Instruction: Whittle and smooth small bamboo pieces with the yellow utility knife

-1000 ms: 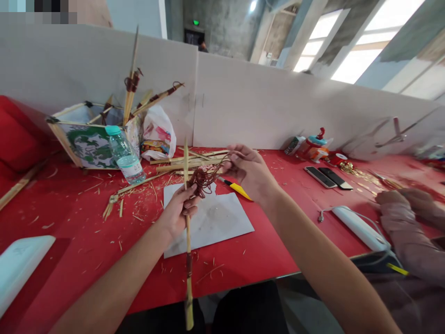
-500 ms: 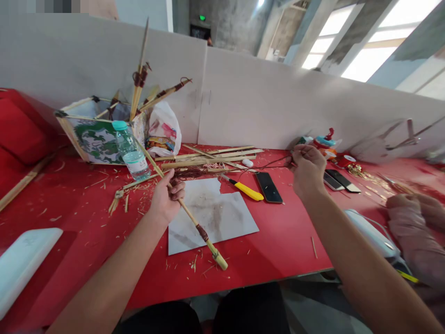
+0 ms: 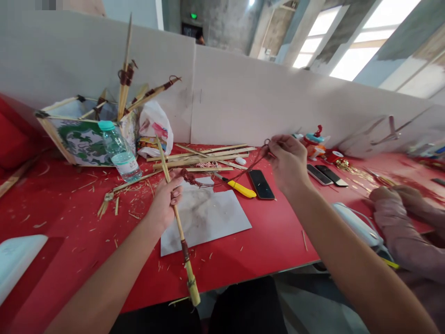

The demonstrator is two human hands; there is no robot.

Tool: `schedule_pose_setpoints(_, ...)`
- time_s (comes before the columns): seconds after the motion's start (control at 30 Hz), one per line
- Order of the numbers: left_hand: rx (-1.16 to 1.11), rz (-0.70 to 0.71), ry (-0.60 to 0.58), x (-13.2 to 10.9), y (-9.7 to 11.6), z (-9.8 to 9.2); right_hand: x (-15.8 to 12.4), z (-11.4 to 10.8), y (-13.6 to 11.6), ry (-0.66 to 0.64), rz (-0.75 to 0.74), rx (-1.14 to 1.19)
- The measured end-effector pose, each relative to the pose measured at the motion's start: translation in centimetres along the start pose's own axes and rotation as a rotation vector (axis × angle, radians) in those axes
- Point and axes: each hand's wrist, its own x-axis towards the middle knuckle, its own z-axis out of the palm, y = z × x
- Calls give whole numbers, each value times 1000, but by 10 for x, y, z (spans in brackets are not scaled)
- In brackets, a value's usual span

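Observation:
My left hand [image 3: 167, 200] is closed round a slim bamboo stick [image 3: 178, 218], which slants from upper left down past the table's front edge. Dark red thread is wound round the stick near its thick lower end. A loose tangle of brown-red thread [image 3: 189, 177] hangs beside the left fingers. From it, strands run right to my right hand [image 3: 287, 155], whose fingertips pinch the thread, with a small loop sticking up above them. Under the left hand and thread lies a stained white paper sheet [image 3: 208, 218]. A yellow utility knife [image 3: 242, 189] rests below the strands.
A black phone [image 3: 261, 184] lies right of the knife. Bamboo strips [image 3: 205, 160] are piled behind. A water bottle [image 3: 120, 153] stands before a painted box [image 3: 83, 139] holding thread-bound sticks. At right, another person's hands [image 3: 396, 197] work. Shavings litter the red table [image 3: 285, 236].
My right hand has come left, toward my left hand, and the thread between them hangs slacker. The bamboo stick has turned steeper, its lower end moving left and past the table edge.

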Motion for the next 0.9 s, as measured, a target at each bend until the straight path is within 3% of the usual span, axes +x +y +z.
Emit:
schedule_pose_setpoints(0.17,88,49,-24,-5,-4,2,-12,45,-9,-160,-24,63)
schedule_pose_setpoints(0.37,188,26,-153,-8,-14,1,-33,88,-11,-419,94,153)
schedule_pose_setpoints(0.5,209,-14,-238,-9,-18,0,-42,106,-16,-628,172,203)
schedule_pose_setpoints(0.6,220,-29,-223,-8,-20,-2,-38,109,-11,-719,230,193)
schedule_pose_setpoints(0.67,215,-25,-183,-6,-20,-3,-34,106,-1,-702,265,139)
schedule_pose_setpoints(0.8,184,-39,-154,-4,-19,-3,-34,94,31,-478,368,-47)
schedule_pose_setpoints(0.9,144,-58,-153,-4,-21,-1,-43,84,57,-397,441,-156)
